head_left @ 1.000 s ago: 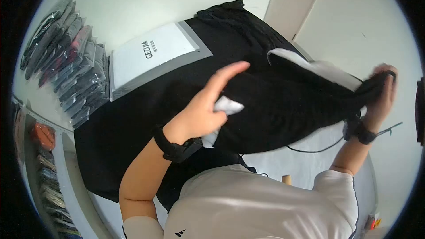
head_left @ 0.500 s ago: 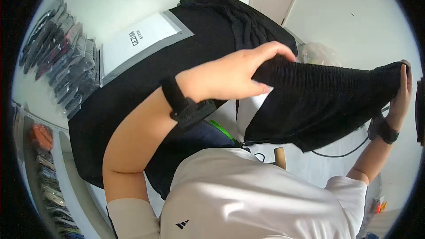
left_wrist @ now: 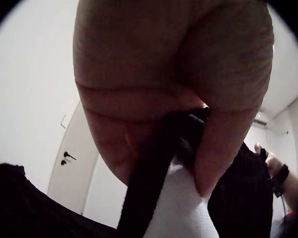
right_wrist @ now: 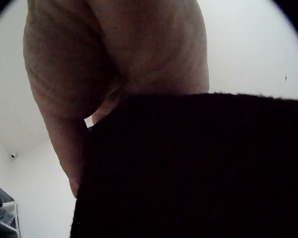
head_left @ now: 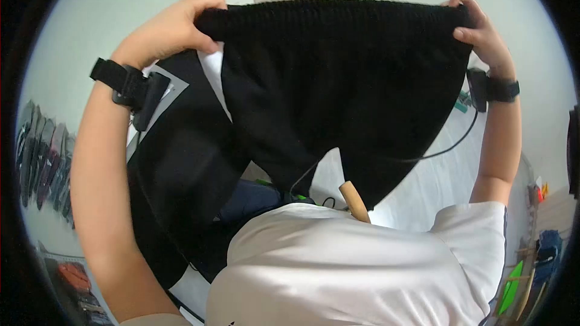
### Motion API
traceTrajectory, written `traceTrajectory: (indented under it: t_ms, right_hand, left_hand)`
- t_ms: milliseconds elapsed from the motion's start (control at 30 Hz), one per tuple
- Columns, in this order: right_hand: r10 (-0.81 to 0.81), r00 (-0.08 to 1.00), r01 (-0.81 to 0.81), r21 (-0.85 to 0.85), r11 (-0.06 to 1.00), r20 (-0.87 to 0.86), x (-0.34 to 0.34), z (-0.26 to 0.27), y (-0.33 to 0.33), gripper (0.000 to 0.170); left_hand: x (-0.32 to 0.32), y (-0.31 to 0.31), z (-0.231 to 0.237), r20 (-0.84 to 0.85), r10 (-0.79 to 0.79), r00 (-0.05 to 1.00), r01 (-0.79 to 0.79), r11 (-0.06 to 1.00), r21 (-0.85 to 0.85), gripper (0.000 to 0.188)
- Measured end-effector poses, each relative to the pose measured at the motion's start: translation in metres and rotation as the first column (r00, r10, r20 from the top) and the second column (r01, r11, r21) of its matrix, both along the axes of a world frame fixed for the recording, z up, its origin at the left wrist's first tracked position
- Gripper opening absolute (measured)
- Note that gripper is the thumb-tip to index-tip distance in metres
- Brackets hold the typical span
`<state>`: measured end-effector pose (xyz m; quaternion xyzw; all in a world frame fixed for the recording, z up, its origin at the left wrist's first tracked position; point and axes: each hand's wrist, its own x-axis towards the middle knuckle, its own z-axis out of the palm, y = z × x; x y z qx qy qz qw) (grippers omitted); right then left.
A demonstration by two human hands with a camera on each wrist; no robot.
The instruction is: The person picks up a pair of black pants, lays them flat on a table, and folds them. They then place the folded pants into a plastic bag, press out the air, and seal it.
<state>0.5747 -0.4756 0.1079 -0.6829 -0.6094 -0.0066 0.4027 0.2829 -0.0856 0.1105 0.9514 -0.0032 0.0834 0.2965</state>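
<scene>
Black shorts [head_left: 344, 78] with a gathered elastic waistband [head_left: 338, 15] hang spread in front of the person, the leg openings lower down. My left hand [head_left: 172, 29] pinches the waistband's left end between thumb and fingers. Just below that thumb shows a white cloth panel [head_left: 212, 71]; in the left wrist view this white cloth [left_wrist: 179, 208] hangs beside a black fold inside the grip. At the opposite end, my right hand [head_left: 483, 35] grips the waistband, thumb on the near face. In the right wrist view, dark fabric [right_wrist: 198, 168] hides part of that hand.
A black-covered table [head_left: 181, 108] lies behind the shorts at left, with a grey-edged white package [head_left: 175, 87] partly hidden on it. Bagged garments [head_left: 42, 157] stand at far left. A dark cable [head_left: 450, 150] runs from the right wrist, and a wooden rod end [head_left: 354, 201] shows near the shirt.
My left hand, loosely open a second ago, has taken hold of the waistband's left end. Both hands have risen and spread the shorts wide, and the head view has turned rightward.
</scene>
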Motion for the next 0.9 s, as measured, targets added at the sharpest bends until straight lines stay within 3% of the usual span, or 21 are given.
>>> traceTrajectory:
  t_ms: [33, 67, 100, 167, 200, 233, 267, 300, 433, 500, 567, 633, 667, 700, 733, 767, 833, 900]
  right_hand:
    - [-0.025, 0.999, 0.024, -0.029, 0.999, -0.020, -0.002, 0.003, -0.003, 0.053]
    - [-0.095, 0.987, 0.097, -0.008, 0.995, 0.128, 0.002, 0.006, -0.006, 0.050]
    - [-0.111, 0.991, 0.117, -0.089, 0.989, 0.073, 0.001, 0.006, -0.005, 0.048]
    - [-0.162, 0.987, 0.163, -0.092, 0.982, 0.022, -0.007, 0.002, -0.001, 0.045]
    - [-0.166, 0.986, 0.167, -0.094, 0.981, 0.016, 0.001, 0.004, -0.003, 0.045]
    - [-0.144, 0.984, 0.165, -0.215, 0.963, 0.108, 0.016, 0.007, -0.003, 0.047]
    - [-0.111, 0.975, 0.172, -0.335, 0.926, 0.195, 0.026, 0.006, -0.005, 0.049]
    - [-0.115, 0.975, 0.174, -0.335, 0.926, 0.189, 0.026, 0.003, -0.007, 0.049]
    - [-0.325, 0.888, 0.414, -0.261, 0.872, 0.324, 0.024, -0.004, -0.012, 0.069]
    - [-0.373, 0.856, 0.472, -0.247, 0.846, 0.359, 0.020, -0.004, -0.016, 0.074]
    - [-0.374, 0.826, 0.491, -0.213, 0.845, 0.422, 0.021, 0.001, -0.021, 0.070]
    - [-0.318, 0.870, 0.416, -0.214, 0.884, 0.376, 0.020, -0.006, -0.020, 0.060]
    - [-0.271, 0.893, 0.401, -0.362, 0.841, 0.360, 0.032, 0.001, -0.020, 0.056]
    - [-0.222, 0.864, 0.397, -0.341, 0.852, 0.451, 0.026, -0.004, -0.013, 0.037]
    - [-0.208, 0.837, 0.392, -0.288, 0.874, 0.506, 0.014, -0.006, -0.010, 0.036]
    - [-0.195, 0.809, 0.377, -0.236, 0.896, 0.554, 0.010, -0.012, -0.003, 0.037]
    - [-0.219, 0.811, 0.331, -0.118, 0.936, 0.543, -0.008, -0.018, 0.003, 0.032]
    - [-0.223, 0.792, 0.338, -0.105, 0.935, 0.568, -0.021, -0.011, 0.002, 0.029]
  left_hand:
    - [0.005, -0.006, 0.004, -0.054, 0.027, 0.998, -0.023, 0.996, 0.082, 0.036]
    - [0.004, -0.016, -0.002, 0.080, 0.095, 0.992, -0.096, 0.995, 0.008, 0.038]
    - [0.008, -0.017, -0.001, 0.068, 0.083, 0.994, -0.084, 0.996, 0.009, 0.038]
    - [0.013, -0.008, 0.005, -0.003, 0.056, 0.998, -0.056, 0.990, 0.130, 0.036]
    - [0.014, 0.003, -0.003, 0.165, 0.049, 0.985, -0.077, 0.984, 0.163, 0.032]
    - [0.018, 0.005, -0.001, 0.158, 0.049, 0.986, -0.076, 0.984, 0.164, 0.032]
    - [0.018, 0.006, 0.004, 0.042, 0.060, 0.997, -0.068, 0.973, 0.223, 0.031]
    - [0.020, 0.004, 0.008, -0.071, 0.073, 0.995, -0.051, 0.958, 0.283, 0.031]
    - [0.026, -0.006, 0.009, -0.132, 0.101, 0.986, -0.073, 0.976, 0.207, 0.036]
    - [0.022, -0.007, 0.007, -0.134, 0.021, 0.991, -0.004, 0.993, 0.121, 0.041]
    - [0.021, -0.013, 0.002, -0.034, 0.063, 0.997, -0.057, 0.984, 0.169, 0.045]
    - [0.030, -0.013, -0.008, 0.072, 0.104, 0.992, -0.117, 0.969, 0.219, 0.049]
    - [0.033, -0.010, -0.016, 0.172, 0.064, 0.983, -0.112, 0.951, 0.287, 0.048]
    - [0.027, -0.008, -0.018, 0.278, 0.031, 0.960, -0.136, 0.921, 0.366, 0.047]
    - [0.023, -0.014, -0.004, 0.009, 0.094, 0.995, -0.092, 0.943, 0.321, 0.039]
    - [0.027, -0.010, -0.004, -0.057, 0.066, 0.996, -0.049, 0.964, 0.260, 0.029]
    - [0.028, -0.005, -0.013, -0.002, 0.066, 0.998, -0.064, 0.974, 0.217, 0.022]
    - [0.028, -0.007, -0.015, 0.031, 0.053, 0.998, -0.057, 0.989, 0.138, 0.031]
